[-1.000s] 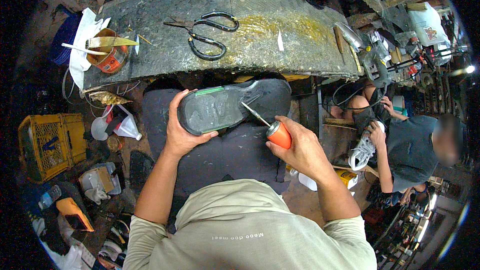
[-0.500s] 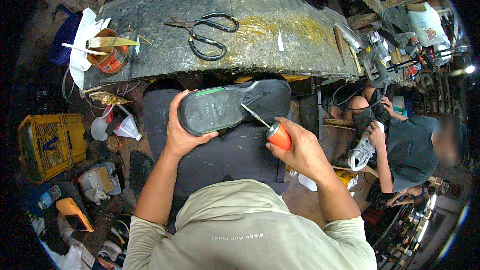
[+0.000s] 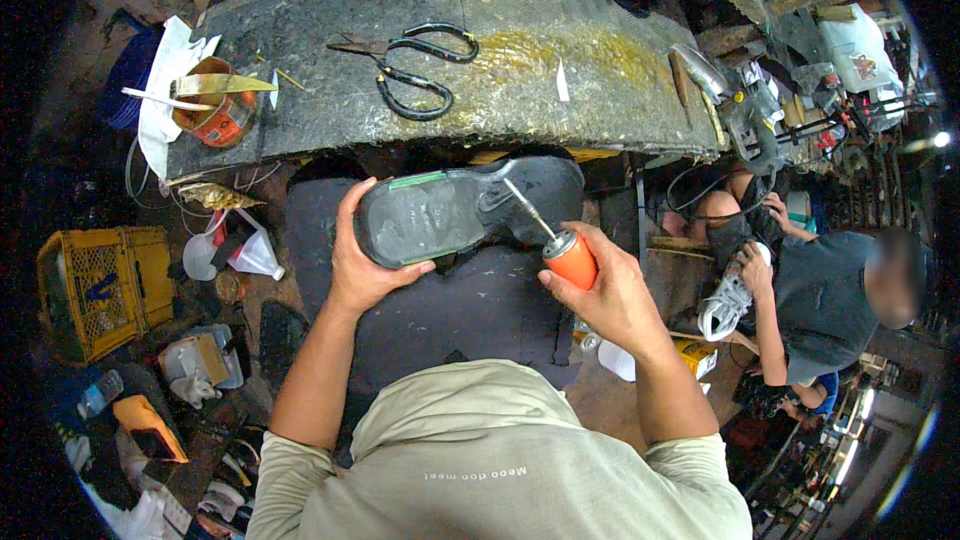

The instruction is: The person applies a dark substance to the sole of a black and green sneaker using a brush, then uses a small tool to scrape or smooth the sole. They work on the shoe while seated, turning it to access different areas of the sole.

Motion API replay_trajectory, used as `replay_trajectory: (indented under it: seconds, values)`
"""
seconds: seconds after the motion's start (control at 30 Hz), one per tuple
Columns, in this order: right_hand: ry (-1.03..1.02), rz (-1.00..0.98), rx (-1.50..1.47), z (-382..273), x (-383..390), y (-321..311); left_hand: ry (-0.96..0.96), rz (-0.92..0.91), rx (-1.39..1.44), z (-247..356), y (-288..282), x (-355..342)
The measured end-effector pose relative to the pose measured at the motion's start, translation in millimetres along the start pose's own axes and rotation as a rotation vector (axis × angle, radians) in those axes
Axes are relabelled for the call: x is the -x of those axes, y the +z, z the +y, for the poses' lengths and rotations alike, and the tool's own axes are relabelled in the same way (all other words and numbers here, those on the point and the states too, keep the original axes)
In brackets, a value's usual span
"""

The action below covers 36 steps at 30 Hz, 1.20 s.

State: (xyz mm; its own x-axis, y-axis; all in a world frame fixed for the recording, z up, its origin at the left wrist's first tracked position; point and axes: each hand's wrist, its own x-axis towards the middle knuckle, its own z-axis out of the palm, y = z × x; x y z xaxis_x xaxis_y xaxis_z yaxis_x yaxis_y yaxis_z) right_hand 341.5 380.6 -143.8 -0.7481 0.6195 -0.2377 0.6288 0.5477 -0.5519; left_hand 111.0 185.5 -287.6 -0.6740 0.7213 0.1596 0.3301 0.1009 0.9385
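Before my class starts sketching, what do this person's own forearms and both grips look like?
Loose, pale olive-beige sleeves end near the elbows, leaving the tapering forearms bare. The left grip and right grip are ungloved human hands; no watch, bracelet or cable shows on either side.

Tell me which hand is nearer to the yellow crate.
Left. The left hand, gripping one end of the shoe, is to the right of the yellow crate; the right hand, holding the orange tool, is farther right.

Head-worn fisheye, upright, looking down from close above: lap [image 3: 430,315] mid-frame, workbench [image 3: 320,110] toward top edge
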Motion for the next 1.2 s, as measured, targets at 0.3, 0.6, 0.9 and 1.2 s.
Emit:
replay_trajectory:
  seconds: [0.3,0.6,0.9,1.2]
  values:
    - [0.089,0.056,-0.233,9.3,4.4,-19.9,-0.088,-0.086,0.224,-9.1,-4.1,-1.0]
    - [0.09,0.038,-0.178,9.6,14.3,-50.3,-0.105,-0.132,0.327,-10.5,-3.6,-3.5]
    - [-0.168,-0.078,0.128,20.9,-0.2,-56.5,-0.124,-0.394,0.387,-16.6,-34.0,-27.5]
    - [-0.201,-0.222,0.432,8.9,-12.2,-47.4,-0.248,-0.497,0.601,-25.7,-64.5,-55.5]
